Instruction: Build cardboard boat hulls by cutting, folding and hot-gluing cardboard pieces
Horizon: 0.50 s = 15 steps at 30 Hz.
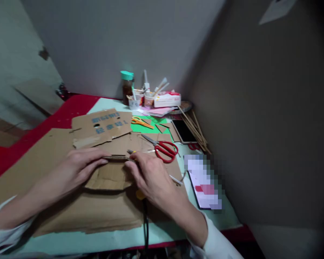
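Between my two hands a small folded piece of cardboard (112,176) is held by its far edge, tilted over larger cardboard sheets (97,212). My left hand (82,165) pinches the left end of that edge between thumb and fingers. At the right end, my right hand (148,172) grips the same edge. Red-handled scissors (166,151) lie just beyond my right hand, blades pointing left. Partly hidden under that hand is a yellow thing (140,194) with a black cord (146,223) running toward the front edge.
A printed cardboard piece (105,126) lies behind my hands. Orange scissors (142,122) rest on a green sheet (158,124). Further back stand a teal-lidded bottle (127,88), cups and a tissue box (167,99). On the right are wooden sticks (196,131), a tablet (184,131) and a phone (203,187).
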Each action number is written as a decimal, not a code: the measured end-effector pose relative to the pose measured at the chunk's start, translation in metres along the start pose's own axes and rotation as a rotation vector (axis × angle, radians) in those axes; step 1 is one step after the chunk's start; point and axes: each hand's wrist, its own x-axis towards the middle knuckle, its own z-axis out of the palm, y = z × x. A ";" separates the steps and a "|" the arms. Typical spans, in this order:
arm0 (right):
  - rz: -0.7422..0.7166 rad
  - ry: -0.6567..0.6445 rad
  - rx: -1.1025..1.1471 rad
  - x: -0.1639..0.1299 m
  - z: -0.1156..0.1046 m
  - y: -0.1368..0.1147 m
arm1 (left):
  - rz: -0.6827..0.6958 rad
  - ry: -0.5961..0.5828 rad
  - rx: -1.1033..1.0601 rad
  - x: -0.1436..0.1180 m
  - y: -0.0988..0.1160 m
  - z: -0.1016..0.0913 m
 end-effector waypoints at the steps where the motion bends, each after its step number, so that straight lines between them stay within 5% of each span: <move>1: 0.006 -0.008 0.001 0.004 0.002 0.000 | 0.006 -0.004 -0.030 0.001 0.001 0.001; 9: 0.012 -0.060 -0.048 0.009 0.022 0.008 | -0.035 -0.001 -0.066 -0.008 -0.017 0.026; 15: -0.032 -0.064 -0.058 0.003 0.021 0.009 | -0.146 -0.134 -0.149 -0.002 -0.019 0.022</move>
